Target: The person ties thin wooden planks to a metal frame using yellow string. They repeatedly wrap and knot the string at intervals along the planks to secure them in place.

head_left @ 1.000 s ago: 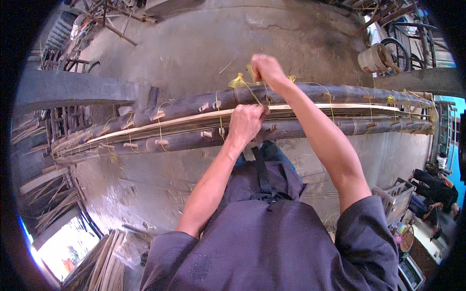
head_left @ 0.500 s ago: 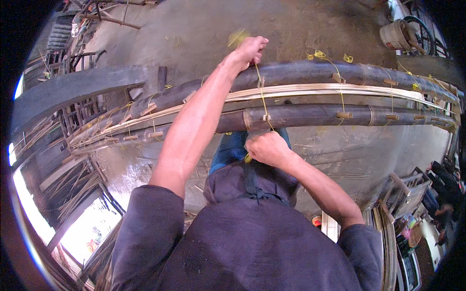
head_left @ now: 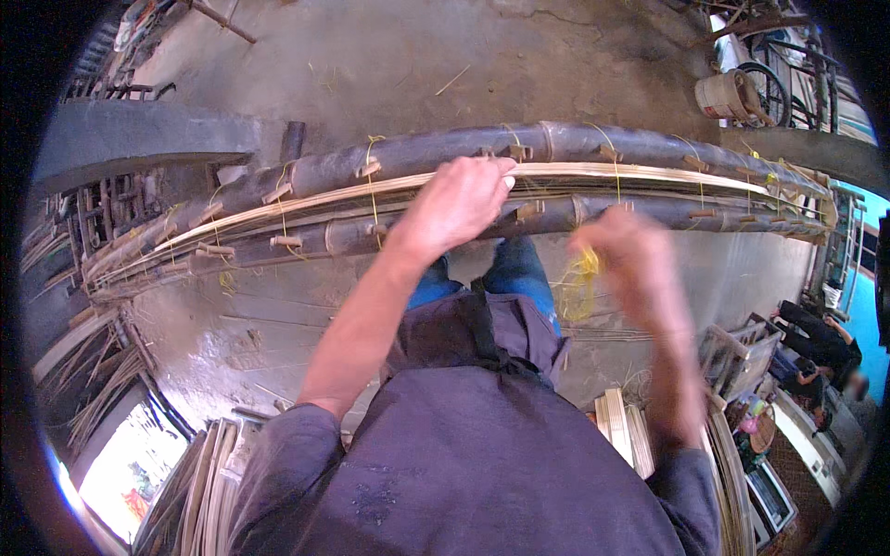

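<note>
Two dark bamboo poles, the far pole (head_left: pixel 426 146) and the near pole (head_left: pixel 357 235), run across in front of me with wooden pegs along them. Between them lies a bundle of pale thin strips (head_left: pixel 593 170). My left hand (head_left: pixel 461 206) is over the bundle, fingers closed near a peg (head_left: pixel 519 151) of the far pole; what they pinch is hidden. My right hand (head_left: pixel 632 255), smeared by motion, is just nearer than the near pole. A loose hank of yellow string (head_left: pixel 581 285) hangs from its closed fingers. Another yellow string (head_left: pixel 374 190) spans the poles to the left.
A grey beam (head_left: pixel 148 139) stands at the left. A pale bucket (head_left: pixel 728 95) is at the far right beside a wheel (head_left: pixel 768 93). More strips (head_left: pixel 619 428) lie close to my right side. A person in dark clothes (head_left: pixel 816 338) is at the right edge.
My left hand has come down from beyond the far pole onto the strips. My right hand has moved away from my waist to the right, the yellow hank now hanging from it. The view has shifted.
</note>
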### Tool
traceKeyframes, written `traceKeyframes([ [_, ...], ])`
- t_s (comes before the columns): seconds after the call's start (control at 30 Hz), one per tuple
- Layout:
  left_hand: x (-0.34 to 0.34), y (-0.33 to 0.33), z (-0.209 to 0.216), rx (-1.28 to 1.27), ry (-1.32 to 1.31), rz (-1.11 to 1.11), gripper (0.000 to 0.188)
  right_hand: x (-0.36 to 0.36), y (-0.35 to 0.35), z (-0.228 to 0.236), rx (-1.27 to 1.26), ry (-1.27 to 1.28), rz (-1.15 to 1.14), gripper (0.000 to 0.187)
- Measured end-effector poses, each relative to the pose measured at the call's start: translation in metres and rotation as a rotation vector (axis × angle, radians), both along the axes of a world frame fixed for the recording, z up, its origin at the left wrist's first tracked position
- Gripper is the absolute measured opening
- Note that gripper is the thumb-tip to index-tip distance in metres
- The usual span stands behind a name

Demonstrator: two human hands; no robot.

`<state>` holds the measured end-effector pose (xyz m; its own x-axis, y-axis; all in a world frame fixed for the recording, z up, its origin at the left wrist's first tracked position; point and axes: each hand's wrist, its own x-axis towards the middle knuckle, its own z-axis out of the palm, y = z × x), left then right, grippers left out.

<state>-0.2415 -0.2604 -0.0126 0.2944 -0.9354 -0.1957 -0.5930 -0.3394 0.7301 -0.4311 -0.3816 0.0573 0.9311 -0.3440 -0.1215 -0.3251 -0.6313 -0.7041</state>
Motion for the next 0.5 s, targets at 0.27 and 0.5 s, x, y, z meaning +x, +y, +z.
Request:
traceKeyframes([
  [0.27,-0.017,-0.008,-0.061,-0.009,-0.179,0.198,0.029,0.204,-0.048,-0.012,0.021,-0.062,0.420,0.019],
  [0.5,-0.027,-0.019,-0.058,-0.210,-0.200,0.213,0.022,0.155,-0.067,-0.108,0.531,-0.280,-0.061,0.033],
])
